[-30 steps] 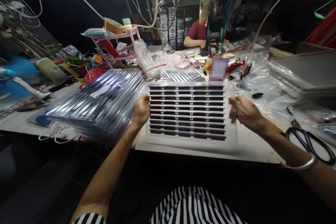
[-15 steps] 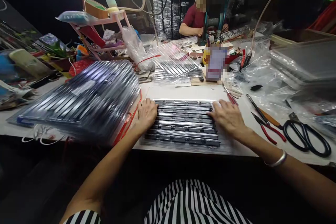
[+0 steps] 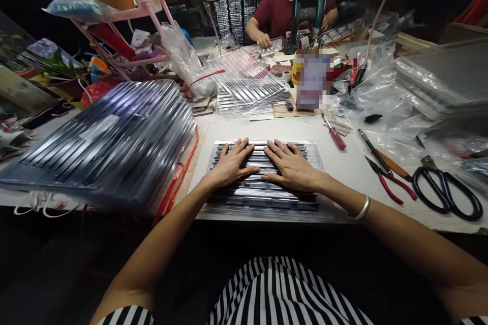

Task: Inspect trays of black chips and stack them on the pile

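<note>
A clear plastic tray (image 3: 267,202) with rows of black strip-like parts lies flat at the front edge of the white table. My left hand (image 3: 232,163) rests palm down on its left half, fingers spread. On the right half lies my right hand (image 3: 292,166), also flat with fingers apart, a silver bangle at the wrist. The two thumbs point at each other with a small gap between them. Parts of the rows are hidden under both hands.
A large stack of filled trays (image 3: 114,142) stands at the left beside a red strap (image 3: 177,177). Right of the tray are a screwdriver (image 3: 337,138), red-handled pliers (image 3: 392,183) and scissors (image 3: 446,193). Across the table sits a person in a dark red shirt (image 3: 276,15).
Both my hands have moved inward from the tray's side edges onto its middle and now lie flat. The view has shifted slightly. The person's arms opposite have moved.
</note>
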Available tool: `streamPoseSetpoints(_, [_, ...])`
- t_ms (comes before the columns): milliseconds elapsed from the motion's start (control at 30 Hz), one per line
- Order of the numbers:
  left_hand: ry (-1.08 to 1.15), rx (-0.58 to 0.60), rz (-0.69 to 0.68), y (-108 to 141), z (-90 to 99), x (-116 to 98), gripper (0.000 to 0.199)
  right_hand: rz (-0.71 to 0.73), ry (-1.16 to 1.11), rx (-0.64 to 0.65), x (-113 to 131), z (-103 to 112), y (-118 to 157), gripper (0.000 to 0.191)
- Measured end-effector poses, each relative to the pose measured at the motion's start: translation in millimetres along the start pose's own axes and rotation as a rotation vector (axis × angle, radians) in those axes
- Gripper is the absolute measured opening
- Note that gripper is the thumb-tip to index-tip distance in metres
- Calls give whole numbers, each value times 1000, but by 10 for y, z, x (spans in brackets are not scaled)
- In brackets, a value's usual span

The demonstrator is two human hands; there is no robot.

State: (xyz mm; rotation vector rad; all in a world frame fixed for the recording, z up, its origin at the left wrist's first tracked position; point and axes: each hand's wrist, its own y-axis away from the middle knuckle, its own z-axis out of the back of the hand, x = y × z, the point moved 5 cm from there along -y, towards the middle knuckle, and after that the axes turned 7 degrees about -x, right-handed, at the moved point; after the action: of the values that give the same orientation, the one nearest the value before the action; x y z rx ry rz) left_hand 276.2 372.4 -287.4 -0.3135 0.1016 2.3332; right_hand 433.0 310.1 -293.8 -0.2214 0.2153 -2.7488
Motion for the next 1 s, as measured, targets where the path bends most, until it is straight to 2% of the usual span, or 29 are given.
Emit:
streamPoseSetpoints(233, [-157,-29,35,23,-72,-50,68,3,-4,-33,-15,-49,3,81])
streamPoseSetpoints(333, [-162,-34,56,167,-26,110,80,-26,5,-26,-173,-57,120,77])
streamPoseSetpoints(400, [-137,-32,91,300,6,275,89,-107,18,-31,-345,-42,245,73])
streamPoseSetpoints(467, [-123,-39,142,418,11,406,88,-213,38,-48,-496,-20,371,69])
streamPoseSetpoints(533, [-157,-73,197,480,-1,435,79,-285,81,-72,-553,0,456,64])
streamPoseSetpoints(600, [-206,-101,200,466,-24,324,65,-295,139,-104,-511,14,478,58])
streamPoseSetpoints(667, [-211,-90,134,388,-55,114,59,-269,170,-137,-433,21,453,53])
streamPoseSetpoints(767, [-172,-50,22,245,-85,-151,71,-255,144,-138,-388,24,404,52])
streamPoseSetpoints(833, [-168,-62,-3,208,-91,-165,82,-266,102,-102,-407,36,409,58])
streamPoseSetpoints(900, [-169,-117,14,256,-102,-17,82,-292,35,-63,-414,63,474,63])
streamPoseSetpoints(1000, [-105,-284,118,407,-113,453,70,-389,-82,-67,-344,102,691,56])
